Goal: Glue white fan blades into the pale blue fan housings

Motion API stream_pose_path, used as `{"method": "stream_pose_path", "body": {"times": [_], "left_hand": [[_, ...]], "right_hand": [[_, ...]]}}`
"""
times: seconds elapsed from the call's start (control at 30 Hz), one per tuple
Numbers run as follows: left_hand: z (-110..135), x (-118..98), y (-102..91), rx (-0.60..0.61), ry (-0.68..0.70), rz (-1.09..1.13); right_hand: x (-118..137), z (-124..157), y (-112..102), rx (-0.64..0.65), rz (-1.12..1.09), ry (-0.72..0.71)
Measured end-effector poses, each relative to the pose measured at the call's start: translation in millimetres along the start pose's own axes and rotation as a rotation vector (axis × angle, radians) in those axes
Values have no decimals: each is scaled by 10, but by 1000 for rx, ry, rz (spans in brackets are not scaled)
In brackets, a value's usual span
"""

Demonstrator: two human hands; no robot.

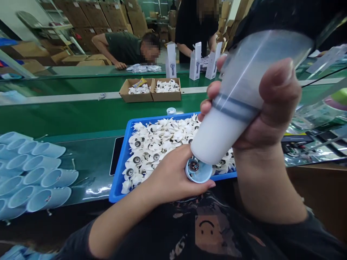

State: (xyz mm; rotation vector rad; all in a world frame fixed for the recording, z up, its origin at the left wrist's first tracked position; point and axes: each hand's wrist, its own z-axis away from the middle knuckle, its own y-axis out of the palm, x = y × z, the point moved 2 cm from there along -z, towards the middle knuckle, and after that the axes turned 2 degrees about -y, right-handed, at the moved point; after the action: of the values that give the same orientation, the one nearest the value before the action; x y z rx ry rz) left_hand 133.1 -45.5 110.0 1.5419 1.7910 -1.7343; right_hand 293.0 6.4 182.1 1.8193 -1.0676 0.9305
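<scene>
At the near edge of the counter (92, 155), a light-blue cup (203, 175) is clasped in the left hand (175, 173); a tilted white cylinder (241, 92) is gripped over it by the right hand (279, 104).

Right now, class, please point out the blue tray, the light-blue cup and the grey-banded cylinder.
Blue tray (120, 169), head view: its left wall.
Light-blue cup (204, 174), head view: its bare inner surface.
Grey-banded cylinder (241, 85), head view: its side, above the band.

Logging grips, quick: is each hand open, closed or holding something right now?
Left hand: closed around a light-blue cup-shaped housing.
Right hand: closed around a tilted, dark-banded white cylinder.
</scene>
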Motion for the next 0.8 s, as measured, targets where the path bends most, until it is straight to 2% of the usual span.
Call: {"method": "stream_pose_path", "body": {"times": [0.17, 0.33, 0.43, 0.53, 0.57, 0.6, 0.63, 0.73, 0.8], "left_hand": [[8, 26, -15, 3, 1, -9], [11, 53, -26, 33, -89, -54], [42, 194, -98, 64, -156, -107], [142, 440, -267, -36, -226, -174], [185, 523, -329, -89, -245, -187], [228, 598, -386, -140, -261, -193], [265, 660, -433, -190, -273, -193], [330, 758, -507, -302, -296, -166], [335, 763, -513, -334, -290, -156]], "right_hand": [[-83, -26, -18, 31, -124, -45], [-163, -75, 28, 22, -181, -29], [-80, -78, -32, -79, -142, -125], [67, 1, -330, -252, 13, -203], [102, 45, -477, -296, 68, -202], [112, 94, -638, -336, 140, -141], [124, 155, -812, -423, 208, -166], [61, 352, -1264, -597, 415, -206], [-21, 486, -1457, -659, 521, -234]]}}
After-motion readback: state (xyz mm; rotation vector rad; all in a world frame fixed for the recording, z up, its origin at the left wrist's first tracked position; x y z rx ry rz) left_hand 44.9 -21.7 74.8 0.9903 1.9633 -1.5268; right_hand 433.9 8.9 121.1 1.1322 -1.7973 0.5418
